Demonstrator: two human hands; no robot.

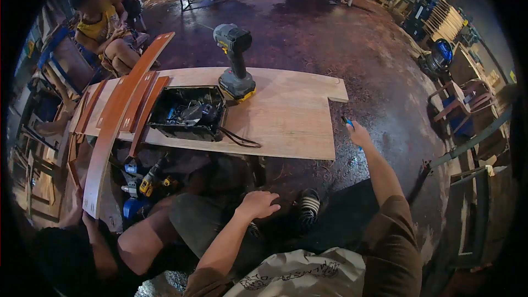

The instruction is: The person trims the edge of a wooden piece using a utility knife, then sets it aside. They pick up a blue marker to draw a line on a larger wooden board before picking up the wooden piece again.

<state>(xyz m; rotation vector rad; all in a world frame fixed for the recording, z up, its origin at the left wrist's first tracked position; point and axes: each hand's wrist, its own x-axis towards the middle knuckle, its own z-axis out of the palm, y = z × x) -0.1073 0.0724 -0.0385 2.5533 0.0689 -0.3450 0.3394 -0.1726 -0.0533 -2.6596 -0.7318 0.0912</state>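
Note:
My left hand (258, 204) hovers over my knee, fingers apart, holding nothing. Off the right end of the wooden panel (291, 126), my right hand (358, 133) is closed around a small blue and black tool (348, 122). On the panel, a cordless drill (235, 60) stands upright on its battery. Beside the drill sits a black box (190, 133) of small parts, with a dark strap (240, 138) hanging from its side onto the panel. Several reddish-brown boards (122, 104) lie across the panel's left part.
At the lower left, a co-worker's hands (88, 214) hold the end of the long board. More power tools (148, 181) lie below the panel. Another person (102, 27) sits at the upper left. Chairs (467, 102) stand at the right.

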